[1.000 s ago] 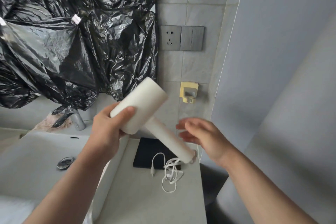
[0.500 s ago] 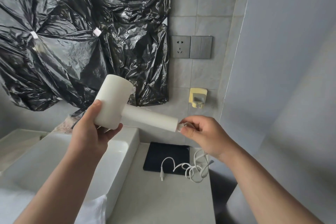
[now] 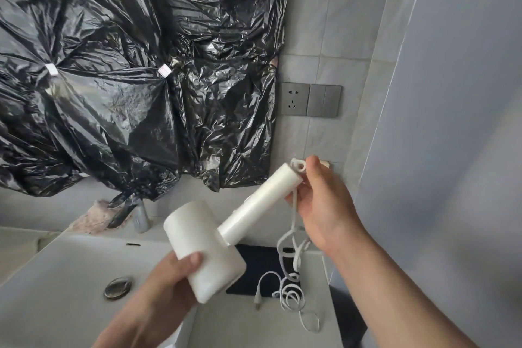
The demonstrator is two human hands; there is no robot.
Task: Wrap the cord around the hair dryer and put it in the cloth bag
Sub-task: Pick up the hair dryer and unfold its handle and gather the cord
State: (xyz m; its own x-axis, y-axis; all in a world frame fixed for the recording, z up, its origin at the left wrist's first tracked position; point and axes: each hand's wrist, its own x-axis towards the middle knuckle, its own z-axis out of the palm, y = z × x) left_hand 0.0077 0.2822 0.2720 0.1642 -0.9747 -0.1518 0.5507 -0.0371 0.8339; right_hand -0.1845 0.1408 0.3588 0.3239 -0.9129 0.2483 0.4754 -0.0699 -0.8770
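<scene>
Hair dryer [image 3: 207, 256] is held up over the sink [image 3: 70, 271] edge and table [image 3: 240, 328], where we have our left grip [image 3: 159, 298] clamped on its barrel and our right grip [image 3: 324, 206] curled round the cord [image 3: 293, 257] at the handle's far end, the loose cord trailing down onto the dark cloth bag [image 3: 258, 264].

Two bare hands and two bare forearms of one person, seen from the head camera.

The left hand [image 3: 169, 280] and the right hand [image 3: 324, 206] are uncovered, as are the slim left forearm [image 3: 132, 325] and the longer-showing right forearm [image 3: 401, 294], bare skin along all their visible length down to the picture's lower edge. The left thumb [image 3: 193, 260] ends in a short, rounded nail. Soft creases mark the right wrist [image 3: 339, 246]; finer detail is blurred.
</scene>
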